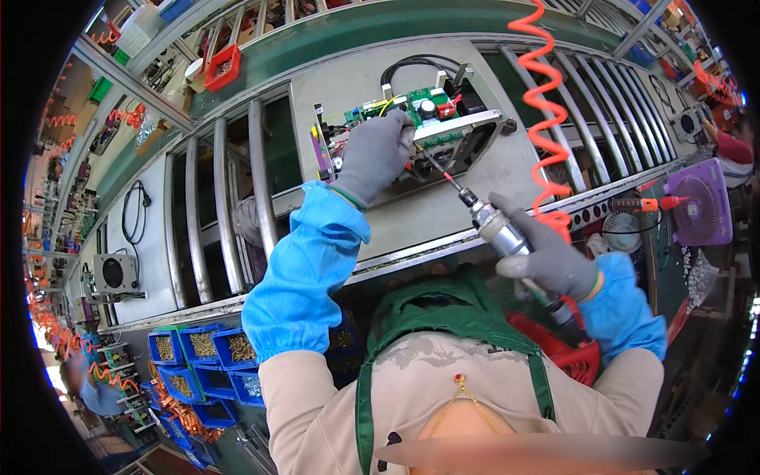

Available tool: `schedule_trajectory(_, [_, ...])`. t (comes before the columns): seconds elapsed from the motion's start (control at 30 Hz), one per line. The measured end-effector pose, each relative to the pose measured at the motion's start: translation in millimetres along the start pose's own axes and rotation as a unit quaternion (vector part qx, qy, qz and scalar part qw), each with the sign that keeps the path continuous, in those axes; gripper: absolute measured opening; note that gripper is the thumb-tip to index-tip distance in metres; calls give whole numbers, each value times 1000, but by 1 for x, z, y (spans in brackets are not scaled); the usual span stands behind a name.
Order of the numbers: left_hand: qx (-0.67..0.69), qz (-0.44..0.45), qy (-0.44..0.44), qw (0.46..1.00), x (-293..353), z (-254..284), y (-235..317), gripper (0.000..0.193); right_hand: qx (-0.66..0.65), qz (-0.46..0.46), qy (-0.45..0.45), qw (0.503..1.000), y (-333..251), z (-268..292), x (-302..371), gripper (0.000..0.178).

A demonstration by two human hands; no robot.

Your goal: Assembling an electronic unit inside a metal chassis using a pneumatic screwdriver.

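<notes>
My right hand (558, 257), in a grey glove, is wrapped round a silver power screwdriver (500, 229). Its long bit points up and left to the near edge of an open electronic unit (467, 125). That unit has a metal frame, a green circuit board (419, 103), coloured wires and a black cable (412, 62). At the unit's near left side is my left hand (376, 150), also gloved in grey. Its fingers are curled together close to the bit's tip; what they pinch is hidden. The unit rests on a pale board (483, 178) on the roller conveyor.
Metal rollers (226, 210) flank the board. An orange coiled hose (546, 103) hangs right of the unit. Another unit with a fan (115, 273) stands at left. Blue bins (202, 344) of small hardware sit at lower left. A purple fan (701, 202) stands at right.
</notes>
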State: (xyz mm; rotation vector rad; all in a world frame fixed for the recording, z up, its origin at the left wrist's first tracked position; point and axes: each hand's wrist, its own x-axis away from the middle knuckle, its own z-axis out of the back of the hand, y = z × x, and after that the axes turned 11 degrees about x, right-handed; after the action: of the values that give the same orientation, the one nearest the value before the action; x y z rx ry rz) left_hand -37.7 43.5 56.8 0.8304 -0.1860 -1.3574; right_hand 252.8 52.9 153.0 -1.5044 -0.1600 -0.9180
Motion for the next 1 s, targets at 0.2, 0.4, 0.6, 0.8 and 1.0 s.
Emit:
schedule_trajectory(0.2, [-1, 13, -9, 1000, -1, 0, 0, 18, -210, 25, -28, 977, 33, -29, -4, 99])
schedule_trajectory(0.4, [-1, 20, -19, 1000, -2, 3, 3, 19, -249, 63, 8, 966, 27, -43, 0, 92])
schedule_trajectory(0.6, [17, 14, -94, 995, -9, 16, -4, 21, -263, 74, 11, 962, 33, -55, -6, 88])
schedule_trajectory(0.8, [74, 16, -231, 970, -42, 32, -16, 24, -292, 93, 15, 952, 47, -69, -12, 85])
schedule_trajectory(1.0, [80, 75, -342, 933, -69, 38, -11, 25, -307, 119, 33, 943, 55, -78, -20, 87])
